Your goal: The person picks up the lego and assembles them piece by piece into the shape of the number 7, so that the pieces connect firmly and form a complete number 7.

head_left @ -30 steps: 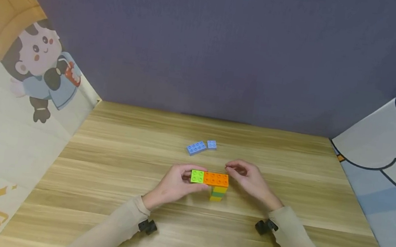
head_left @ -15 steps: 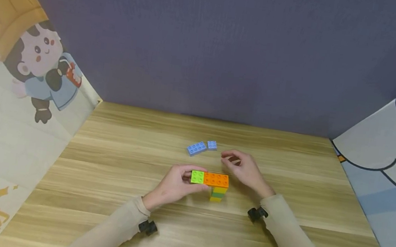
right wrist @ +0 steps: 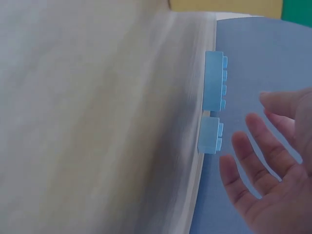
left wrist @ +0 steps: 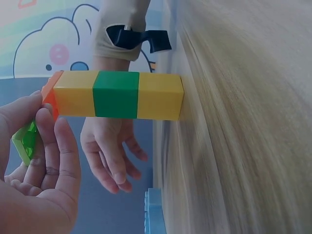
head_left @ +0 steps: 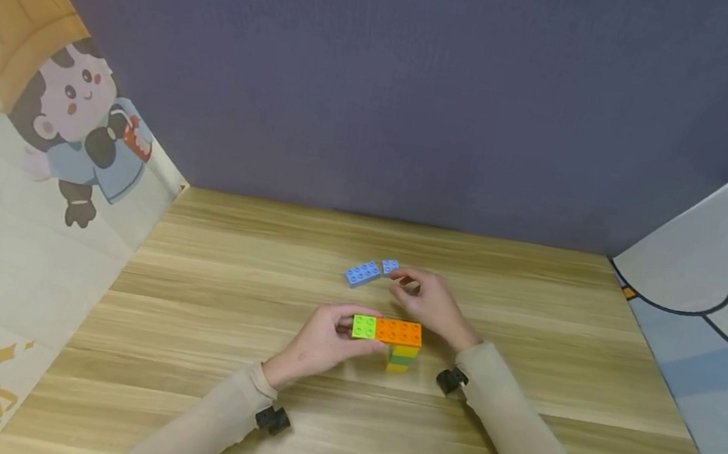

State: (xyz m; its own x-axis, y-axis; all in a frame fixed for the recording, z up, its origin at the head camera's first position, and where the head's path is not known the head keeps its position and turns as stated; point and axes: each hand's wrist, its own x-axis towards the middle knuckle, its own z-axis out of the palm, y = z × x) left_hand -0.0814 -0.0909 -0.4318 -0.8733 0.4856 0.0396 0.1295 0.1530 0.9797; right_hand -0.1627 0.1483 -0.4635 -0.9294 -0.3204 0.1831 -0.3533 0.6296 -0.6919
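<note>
Head view: two bare hands work above a wood-grain worktop (head_left: 215, 269), where a column (head_left: 401, 359) of toy blocks stands upright. Across its top lies an orange block (head_left: 399, 332), jutting left past the column, with a lime block (head_left: 364, 326) at its left end. The left hand (head_left: 322, 343) pinches that lime end between thumb and fingers; how lime and orange join underneath is hidden. The right hand (head_left: 432, 303) has its grip loosely spread, holding nothing, near the smaller blue block (head_left: 389, 266). The larger blue block (head_left: 362, 274) lies just left of that one, a narrow gap between.

The blocks look light, stiff and smooth, probably hard to break and slightly slippery. Their flat side walls seem the best hold; pressing down on the jutting end unsupported could tip the column.

Seven blocks show. Three make the column: upper yellow block (left wrist: 74, 93), green block (left wrist: 116, 95), lower yellow block (left wrist: 161, 96). One is orange, one lime, two blue. Pegs: eight on orange, four on lime, eight on the larger blue, four on the smaller.
</note>
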